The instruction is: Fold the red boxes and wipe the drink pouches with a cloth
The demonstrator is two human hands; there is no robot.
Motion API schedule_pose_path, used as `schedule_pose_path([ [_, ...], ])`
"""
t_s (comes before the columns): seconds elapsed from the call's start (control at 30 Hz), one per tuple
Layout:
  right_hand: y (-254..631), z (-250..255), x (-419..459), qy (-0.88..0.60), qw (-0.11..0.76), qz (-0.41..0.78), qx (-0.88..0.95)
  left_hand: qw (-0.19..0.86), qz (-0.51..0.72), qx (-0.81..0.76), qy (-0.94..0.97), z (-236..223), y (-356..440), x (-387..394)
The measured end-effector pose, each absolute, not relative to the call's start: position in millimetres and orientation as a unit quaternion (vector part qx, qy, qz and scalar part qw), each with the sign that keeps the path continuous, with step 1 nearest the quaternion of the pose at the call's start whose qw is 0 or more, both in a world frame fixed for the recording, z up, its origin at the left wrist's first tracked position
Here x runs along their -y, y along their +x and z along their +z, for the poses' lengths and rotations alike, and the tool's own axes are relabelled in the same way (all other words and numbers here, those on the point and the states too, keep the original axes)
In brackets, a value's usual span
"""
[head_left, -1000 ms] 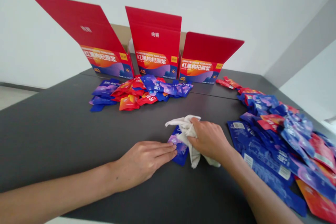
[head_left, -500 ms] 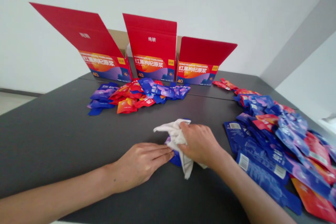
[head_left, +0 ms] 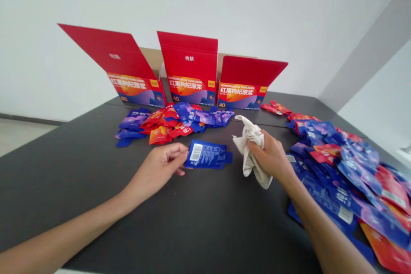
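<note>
My left hand [head_left: 165, 163] pinches the left end of a blue pouch [head_left: 209, 154], whose barcode and printed text face up towards me. To its right, my right hand [head_left: 272, 154] is closed around a crumpled white cloth [head_left: 252, 147], apart from the pouch. Just beyond my left hand lies a pile of blue and red pouches [head_left: 159, 134]. A larger heap of blue and red pouches [head_left: 334, 154] covers the right side of the table, partly hidden by my right forearm.
Three red boxes with raised lids stand in a row at the back: the left box [head_left: 138, 90], the middle box [head_left: 192, 90] and the right box [head_left: 240, 96]. They rest on a dark grey table [head_left: 180, 231], with a white wall [head_left: 257, 4] behind.
My right hand has lifted the cloth off the pouch and moved right. My left hand has raised the pouch, which now shows its barcode side. The view has shifted slightly.
</note>
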State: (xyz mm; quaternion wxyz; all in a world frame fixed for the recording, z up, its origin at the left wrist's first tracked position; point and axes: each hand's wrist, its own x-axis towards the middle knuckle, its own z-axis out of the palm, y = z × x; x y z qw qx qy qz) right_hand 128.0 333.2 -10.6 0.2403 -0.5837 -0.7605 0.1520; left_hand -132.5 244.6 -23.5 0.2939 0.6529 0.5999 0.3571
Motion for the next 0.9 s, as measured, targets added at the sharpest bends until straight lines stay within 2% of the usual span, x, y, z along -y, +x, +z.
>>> schedule_pose_path([
  [0.07, 120, -11, -324, -0.570, 0.231, 0.162, 0.771, 0.319, 0.305, -0.600, 0.667, -28, -133, -247],
  [0.17, 98, -17, -300, -0.538, 0.203, 0.150, 0.804, 0.284, 0.226, -0.602, 0.712, -35, -123, -243],
  [0.3, 73, -28, -279, -0.464, 0.116, 0.080, 0.875, 0.273, 0.156, -0.606, 0.730, -43, -107, -236],
  [0.43, 72, -32, -286, -0.555, 0.049, 0.020, 0.830, 0.283, 0.149, -0.615, 0.721, -47, -103, -236],
  [0.5, 75, -31, -288, -0.567, 0.043, 0.006, 0.823, 0.292, 0.148, -0.615, 0.717, -48, -104, -237],
  [0.63, 75, -31, -284, -0.474, 0.055, 0.033, 0.878, 0.294, 0.138, -0.619, 0.715, -49, -107, -237],
  [0.8, 74, -31, -281, -0.564, 0.034, 0.008, 0.825, 0.302, 0.146, -0.617, 0.712, -50, -108, -237],
  [0.9, 70, -31, -275, -0.486, 0.060, 0.027, 0.872, 0.297, 0.141, -0.623, 0.709, -51, -107, -237],
])
